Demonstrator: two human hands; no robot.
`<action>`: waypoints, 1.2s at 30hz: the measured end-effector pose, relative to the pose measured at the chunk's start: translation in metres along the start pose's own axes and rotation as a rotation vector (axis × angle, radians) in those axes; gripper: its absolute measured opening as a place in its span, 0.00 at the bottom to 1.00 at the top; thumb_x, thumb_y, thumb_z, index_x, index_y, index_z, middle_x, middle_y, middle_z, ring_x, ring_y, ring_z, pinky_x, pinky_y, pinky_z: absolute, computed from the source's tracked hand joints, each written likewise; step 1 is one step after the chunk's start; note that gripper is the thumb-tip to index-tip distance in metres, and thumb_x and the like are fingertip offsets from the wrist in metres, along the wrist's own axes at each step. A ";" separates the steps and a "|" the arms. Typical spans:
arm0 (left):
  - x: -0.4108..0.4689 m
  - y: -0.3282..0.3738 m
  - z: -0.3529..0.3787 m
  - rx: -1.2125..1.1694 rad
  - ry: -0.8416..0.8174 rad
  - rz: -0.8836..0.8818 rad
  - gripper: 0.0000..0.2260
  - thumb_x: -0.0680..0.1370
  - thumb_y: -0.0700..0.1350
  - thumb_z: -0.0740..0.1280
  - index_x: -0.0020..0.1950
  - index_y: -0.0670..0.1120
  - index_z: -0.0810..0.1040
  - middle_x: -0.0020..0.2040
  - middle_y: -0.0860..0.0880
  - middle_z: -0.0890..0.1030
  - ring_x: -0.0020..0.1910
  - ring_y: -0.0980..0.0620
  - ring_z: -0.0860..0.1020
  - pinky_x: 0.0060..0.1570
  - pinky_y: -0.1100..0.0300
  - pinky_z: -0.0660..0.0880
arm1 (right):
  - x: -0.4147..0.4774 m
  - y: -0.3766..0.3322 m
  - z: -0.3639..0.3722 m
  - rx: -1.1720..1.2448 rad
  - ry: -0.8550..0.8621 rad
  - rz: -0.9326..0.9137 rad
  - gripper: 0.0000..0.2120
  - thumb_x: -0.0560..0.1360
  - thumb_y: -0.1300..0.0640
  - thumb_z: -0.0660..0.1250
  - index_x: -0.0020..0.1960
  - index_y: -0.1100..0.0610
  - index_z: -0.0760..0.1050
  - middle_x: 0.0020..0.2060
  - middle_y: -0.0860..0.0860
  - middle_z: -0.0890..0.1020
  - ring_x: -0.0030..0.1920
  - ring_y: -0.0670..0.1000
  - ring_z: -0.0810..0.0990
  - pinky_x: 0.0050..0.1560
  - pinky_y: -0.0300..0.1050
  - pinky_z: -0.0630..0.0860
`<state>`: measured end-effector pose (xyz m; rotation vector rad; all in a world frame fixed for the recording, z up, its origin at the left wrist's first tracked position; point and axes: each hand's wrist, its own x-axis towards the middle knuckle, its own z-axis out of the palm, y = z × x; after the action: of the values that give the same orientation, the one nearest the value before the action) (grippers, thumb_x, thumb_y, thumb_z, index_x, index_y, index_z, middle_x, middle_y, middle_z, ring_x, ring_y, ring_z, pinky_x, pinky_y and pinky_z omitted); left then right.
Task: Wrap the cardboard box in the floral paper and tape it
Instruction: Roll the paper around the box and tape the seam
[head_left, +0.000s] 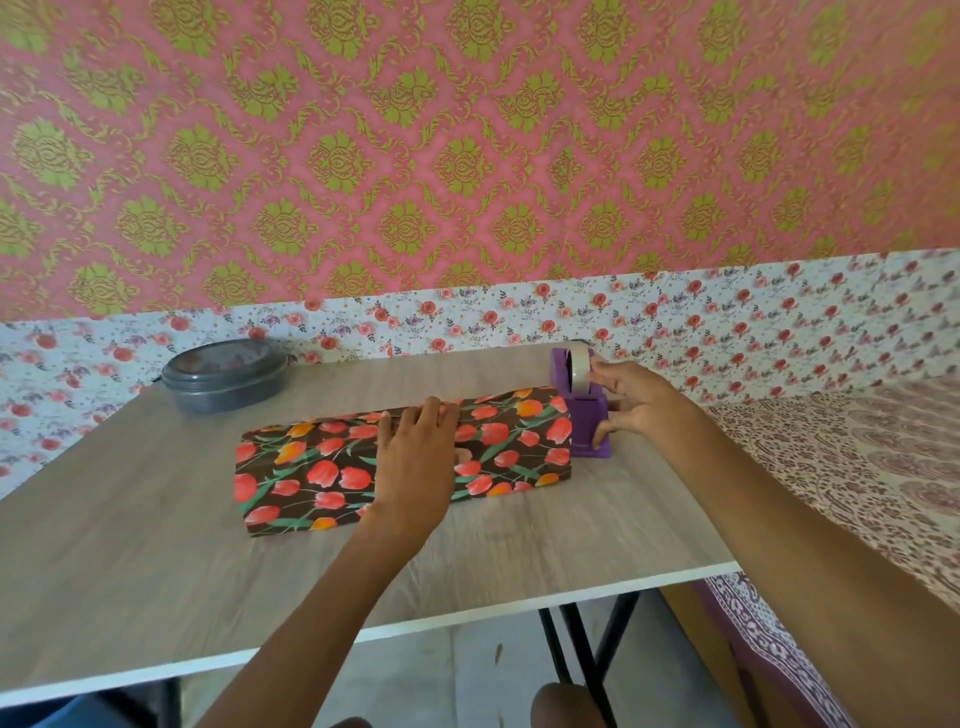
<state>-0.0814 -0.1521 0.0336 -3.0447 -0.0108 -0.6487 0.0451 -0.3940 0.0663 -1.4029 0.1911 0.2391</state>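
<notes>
Head view has the floral paper (322, 467) already folded round the cardboard box mid-way across the surface (130, 545), left grip (415, 457) pressing flat-fingered on the top seam, right grip (639, 402) spread open and empty at the purple tape dispenser (587, 415), so the taping looks undone

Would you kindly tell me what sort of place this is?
Most likely a room in a home: damask wallpaper on the wall, a wood-look table, and what looks like a bed under printed cloth beside it.
</notes>
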 end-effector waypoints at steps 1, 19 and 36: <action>0.000 0.000 0.001 -0.001 0.000 -0.001 0.26 0.80 0.46 0.66 0.76 0.50 0.60 0.73 0.49 0.65 0.72 0.46 0.65 0.74 0.45 0.60 | -0.005 0.000 0.003 0.009 -0.006 -0.002 0.19 0.80 0.51 0.67 0.68 0.56 0.72 0.67 0.52 0.75 0.68 0.61 0.69 0.43 0.75 0.75; 0.000 -0.001 -0.001 0.019 0.027 0.011 0.24 0.82 0.50 0.62 0.77 0.50 0.61 0.73 0.50 0.65 0.72 0.47 0.66 0.76 0.44 0.53 | -0.015 0.041 0.004 0.202 0.037 -0.040 0.05 0.78 0.62 0.66 0.52 0.61 0.79 0.55 0.54 0.82 0.63 0.54 0.74 0.71 0.54 0.68; 0.021 -0.026 -0.008 -0.083 -0.084 0.135 0.34 0.76 0.64 0.65 0.76 0.49 0.63 0.67 0.49 0.69 0.66 0.46 0.69 0.71 0.47 0.65 | -0.012 0.043 0.010 -0.181 0.287 -0.100 0.10 0.74 0.65 0.73 0.53 0.65 0.76 0.48 0.58 0.82 0.45 0.54 0.83 0.41 0.50 0.82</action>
<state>-0.0658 -0.1259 0.0498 -3.1142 0.2226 -0.5253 0.0217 -0.3779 0.0307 -1.6193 0.3414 -0.0309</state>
